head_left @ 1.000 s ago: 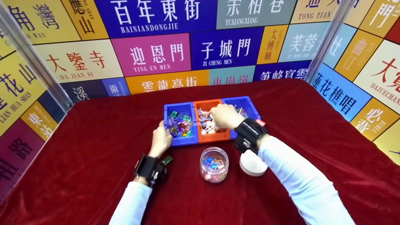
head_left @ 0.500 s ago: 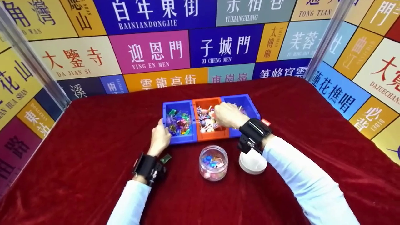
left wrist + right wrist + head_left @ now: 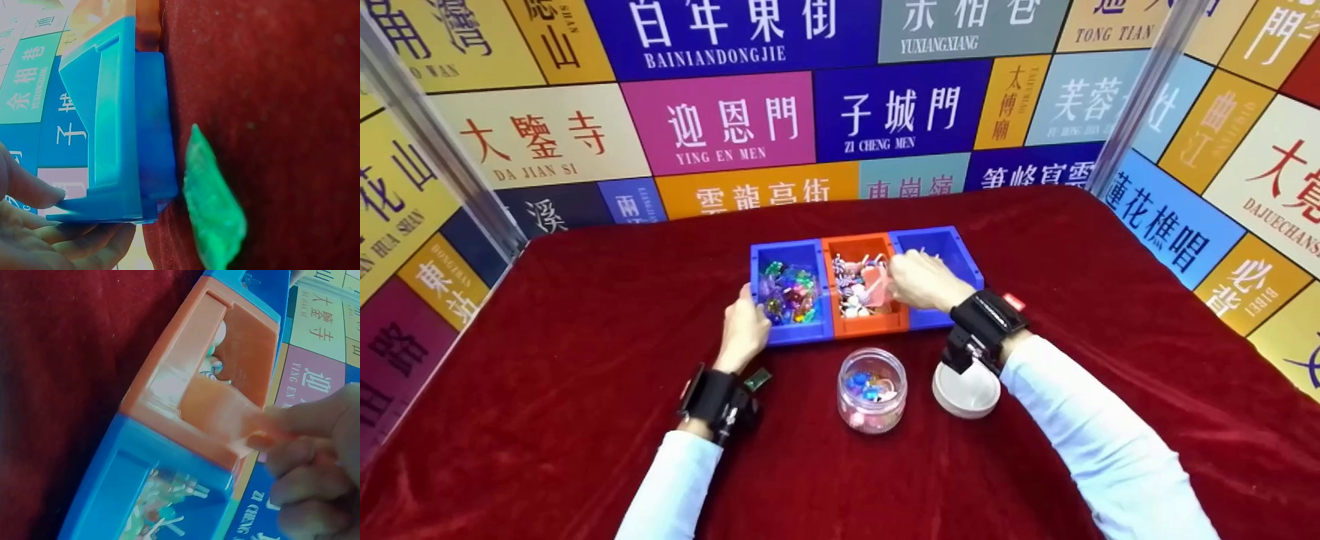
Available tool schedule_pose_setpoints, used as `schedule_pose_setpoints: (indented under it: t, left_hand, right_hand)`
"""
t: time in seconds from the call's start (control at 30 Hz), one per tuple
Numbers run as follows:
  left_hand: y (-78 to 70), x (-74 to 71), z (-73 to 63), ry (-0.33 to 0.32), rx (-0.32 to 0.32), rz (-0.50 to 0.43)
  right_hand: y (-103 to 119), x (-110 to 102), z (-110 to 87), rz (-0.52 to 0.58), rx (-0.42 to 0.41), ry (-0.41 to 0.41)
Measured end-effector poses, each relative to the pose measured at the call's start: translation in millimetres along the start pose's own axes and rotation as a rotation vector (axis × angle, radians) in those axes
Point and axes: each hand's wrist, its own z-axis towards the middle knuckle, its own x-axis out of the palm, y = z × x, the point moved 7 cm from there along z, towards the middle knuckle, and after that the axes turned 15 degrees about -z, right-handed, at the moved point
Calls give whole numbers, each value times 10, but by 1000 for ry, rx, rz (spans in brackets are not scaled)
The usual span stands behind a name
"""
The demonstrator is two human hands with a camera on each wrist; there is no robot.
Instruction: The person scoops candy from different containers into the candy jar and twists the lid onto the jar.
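Observation:
My right hand point(image 3: 926, 281) pinches the handle of a pinkish, flat-bladed scoop point(image 3: 216, 408), whose blade dips into the orange middle bin point(image 3: 871, 325). Small striped and white sweet-like pieces point(image 3: 851, 296) lie in that bin beside the blade. At the far left of the joined row, my left hand point(image 3: 745, 330) grips the rim of a blue bin point(image 3: 115, 129), thumb on one side and fingers under the other. Shiny multicoloured gem-like pieces point(image 3: 791, 294) fill part of it. The blue bin point(image 3: 936, 241) on the right, partly hidden by my right hand, holds pieces with white sticks point(image 3: 169, 517).
A clear jar point(image 3: 873, 409) with blue and pink pieces inside stands in front of the bins. Right of it lies a white lid point(image 3: 966, 390). One shiny green piece point(image 3: 212, 202) rests on the red cloth point(image 3: 585, 360) by my left wrist. A lettered wall point(image 3: 720, 124) rises behind.
My right hand has shifted right, from over the orange bin toward its border with the right blue bin, and more of the scoop shows. My left hand keeps its hold on the left bin.

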Motion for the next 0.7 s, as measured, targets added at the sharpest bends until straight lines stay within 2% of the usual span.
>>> schedule_pose_setpoints:
  t: [0.13,0.37,0.43,0.53,0.7]
  left_hand:
    - [10,-2,-2,6,2,-2]
    - [14,-33,6,-3,-8,-6]
    - [10,-40,10,-1,-5,-4]
    - [9,-43,10,-2,-2,-4]
    - [3,-6,-1,5,13,4]
  right_hand:
    - [60,26,12,-4,-5,-13]
    - [171,-28,-37,-111,-57,-156]
    - [195,-34,-48,-128,-72,-170]
    - [190,-20,-32,-95,-78,-124]
    - [43,43,13,60,-30,24]
